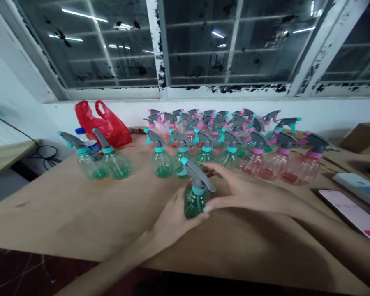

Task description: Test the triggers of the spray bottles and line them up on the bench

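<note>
A green transparent spray bottle [195, 203] with a grey trigger head and turquoise collar is upright in front of me, near the middle of the table. My left hand [175, 216] wraps round its lower body, with the thumb across the near side. On the bottle's other side, my right hand [234, 187] is open in a C shape. Its thumb tip meets the bottle's right edge, close to my left thumb, while its fingers reach behind the grey head. A gap shows between the right palm and the bottle. The right fingertips are partly hidden.
Several green spray bottles [162, 162] and pink spray bottles [274, 164] stand in rows behind. Two green bottles [117, 164] stand left, before a red plastic bag [105, 123] and a blue-capped bottle [92, 144]. A phone [351, 213] and white box [360, 187] lie right.
</note>
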Demonstrator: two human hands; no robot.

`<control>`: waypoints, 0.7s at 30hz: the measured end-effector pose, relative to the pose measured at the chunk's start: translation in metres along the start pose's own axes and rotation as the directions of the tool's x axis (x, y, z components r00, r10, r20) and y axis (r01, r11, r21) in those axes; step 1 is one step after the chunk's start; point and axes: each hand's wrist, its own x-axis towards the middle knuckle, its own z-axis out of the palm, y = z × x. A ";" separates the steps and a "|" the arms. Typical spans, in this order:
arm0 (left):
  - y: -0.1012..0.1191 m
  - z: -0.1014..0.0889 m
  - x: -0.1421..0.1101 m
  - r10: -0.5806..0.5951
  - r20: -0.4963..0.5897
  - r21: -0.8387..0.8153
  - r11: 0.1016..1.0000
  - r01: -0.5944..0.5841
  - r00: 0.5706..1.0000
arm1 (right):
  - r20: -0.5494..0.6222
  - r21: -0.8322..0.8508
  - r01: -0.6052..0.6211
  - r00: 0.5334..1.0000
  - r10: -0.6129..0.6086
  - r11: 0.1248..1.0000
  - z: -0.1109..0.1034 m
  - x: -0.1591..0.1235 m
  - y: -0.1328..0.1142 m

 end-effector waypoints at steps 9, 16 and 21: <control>0.020 0.044 0.034 0.035 0.109 -0.047 0.998 -0.030 0.993 | -0.020 0.218 0.087 0.996 -0.084 0.972 -0.006 -0.017 0.058; 0.032 0.066 0.048 0.054 0.144 -0.046 0.998 -0.048 0.988 | -0.181 0.391 0.092 0.983 -0.021 0.916 0.006 -0.014 0.070; 0.034 0.041 0.049 0.119 0.174 0.105 0.985 -0.138 0.978 | -0.312 0.326 0.135 0.950 -0.028 0.936 0.005 -0.014 0.070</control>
